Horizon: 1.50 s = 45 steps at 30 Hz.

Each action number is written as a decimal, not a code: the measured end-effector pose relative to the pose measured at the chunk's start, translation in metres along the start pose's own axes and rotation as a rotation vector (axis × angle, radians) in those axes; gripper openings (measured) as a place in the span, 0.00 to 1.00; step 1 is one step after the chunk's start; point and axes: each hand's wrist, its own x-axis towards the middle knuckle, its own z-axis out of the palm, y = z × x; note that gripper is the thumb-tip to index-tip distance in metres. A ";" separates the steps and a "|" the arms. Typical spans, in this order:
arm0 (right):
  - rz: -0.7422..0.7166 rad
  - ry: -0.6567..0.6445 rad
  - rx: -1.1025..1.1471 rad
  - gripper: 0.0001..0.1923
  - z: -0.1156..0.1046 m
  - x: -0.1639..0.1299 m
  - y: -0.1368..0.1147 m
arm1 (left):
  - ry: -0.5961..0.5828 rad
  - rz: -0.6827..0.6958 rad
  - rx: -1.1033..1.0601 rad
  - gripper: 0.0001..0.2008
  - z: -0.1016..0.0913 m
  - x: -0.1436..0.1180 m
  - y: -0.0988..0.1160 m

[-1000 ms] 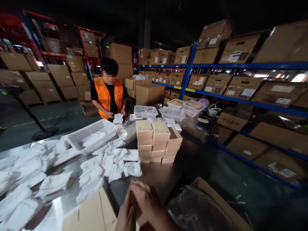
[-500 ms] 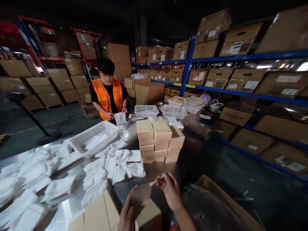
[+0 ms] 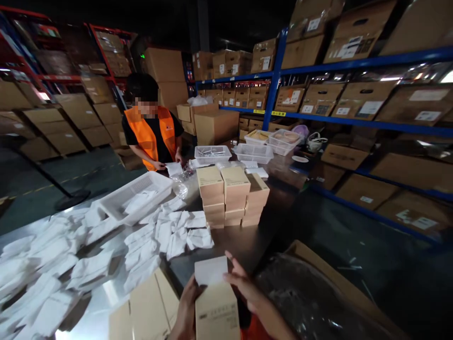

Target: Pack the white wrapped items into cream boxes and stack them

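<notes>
A small cardboard box [image 3: 216, 309] with printing on its face stands in front of me, its pale end flap [image 3: 211, 271] raised at the far end. My left hand [image 3: 187, 300] is wrapped round the box's left side. At the right edge of the flap, my right hand [image 3: 244, 284] has its fingers stretched out and apart, the thumb touching the box's top corner. Beyond my hands rises a stack of similar small boxes [image 3: 225, 193]. To the left lie many white folded packets [image 3: 177, 233] on the metal table [image 3: 222, 243].
A white basket [image 3: 123, 212] holds more white packets. Across the table a person in an orange vest [image 3: 143, 134] handles a white packet. Flat cardboard [image 3: 146, 302] lies at front left; a plastic-lined carton [image 3: 300, 283] is at right. Shelving with cartons [image 3: 318, 106] stands behind.
The small box has come up into fuller view and its printed face now shows. My right hand has gone from pinched fingers at the flap's corner to stretched fingers beside it.
</notes>
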 end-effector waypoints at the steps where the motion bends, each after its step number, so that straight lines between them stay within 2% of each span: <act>1: 0.009 -0.066 0.072 0.27 0.012 0.002 0.002 | 0.001 0.018 -0.018 0.22 0.000 -0.004 -0.001; 3: 0.002 -0.116 0.168 0.26 0.026 0.001 0.007 | 0.044 0.065 -0.050 0.23 -0.005 -0.010 -0.002; 5: -0.071 -0.080 0.155 0.26 0.030 -0.004 0.017 | 0.135 0.125 -0.029 0.24 -0.013 -0.014 -0.003; 8: -0.276 -0.117 0.013 0.36 0.022 -0.015 0.031 | 0.194 0.300 0.104 0.25 -0.028 -0.018 -0.009; 10: -0.397 -0.195 -0.090 0.40 0.017 -0.019 0.036 | 0.113 0.491 0.185 0.31 -0.036 -0.017 -0.013; 12: -0.497 -0.232 -0.160 0.34 0.014 -0.018 0.038 | -0.021 0.666 0.259 0.31 -0.040 -0.015 -0.017; 14: -0.606 -0.242 -0.205 0.25 0.013 -0.014 0.038 | -0.107 0.763 0.319 0.26 -0.041 -0.012 -0.017; 16: -0.696 -0.244 -0.227 0.23 0.014 -0.010 0.038 | -0.161 0.798 0.351 0.18 -0.041 -0.009 -0.016; 21: -0.792 -0.228 -0.325 0.17 0.019 -0.009 0.041 | -0.223 0.820 0.372 0.11 -0.046 -0.009 -0.014; 26: -0.752 -0.227 -0.369 0.16 0.026 -0.011 0.032 | -0.205 0.808 0.371 0.11 -0.051 -0.008 -0.014; 31: -0.643 -0.242 -0.410 0.08 0.027 -0.017 0.021 | -0.184 0.719 0.345 0.09 -0.053 -0.007 -0.017; 37: -0.513 -0.229 -0.402 0.10 0.030 -0.023 0.018 | -0.110 0.646 0.343 0.13 -0.053 -0.010 -0.015; 45: -0.584 -0.220 -0.375 0.08 0.032 -0.017 0.013 | -0.104 0.585 0.330 0.17 -0.049 -0.004 -0.014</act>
